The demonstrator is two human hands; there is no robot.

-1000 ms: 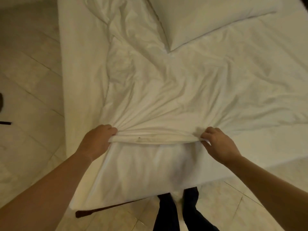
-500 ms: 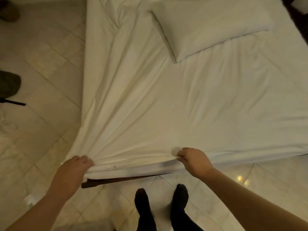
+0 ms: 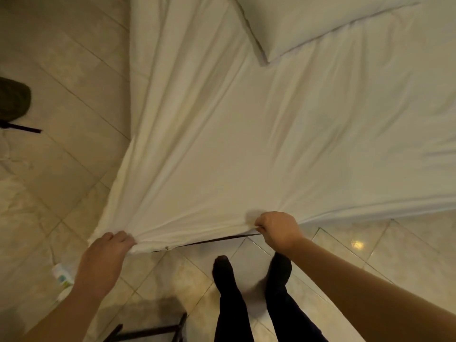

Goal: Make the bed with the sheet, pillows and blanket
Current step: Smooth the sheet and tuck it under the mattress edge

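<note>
Left hand (image 3: pixel 106 257) grips the bunched corner of the white fabric sheet (image 3: pixel 246 144) at the bed's near corner, fingers curled over the hem. Right hand (image 3: pixel 277 229) is clenched on the same hem further along the foot edge. The sheet is taut, with creases fanning from both hands across the mattress. A white rectangular pillow (image 3: pixel 308 21) lies on the sheet at the far end. Dark-socked feet (image 3: pixel 223 270) stand on the beige tiled floor (image 3: pixel 74 70) just beside the bed.

There is one sheet (image 3: pixel 271 144), one pillow (image 3: pixel 308 21), two grips, the left grip (image 3: pixel 103 260) and the right grip (image 3: pixel 278 230), two dark-socked feet (image 3: pixel 223 270), one small tube (image 3: pixel 61 275).
</note>
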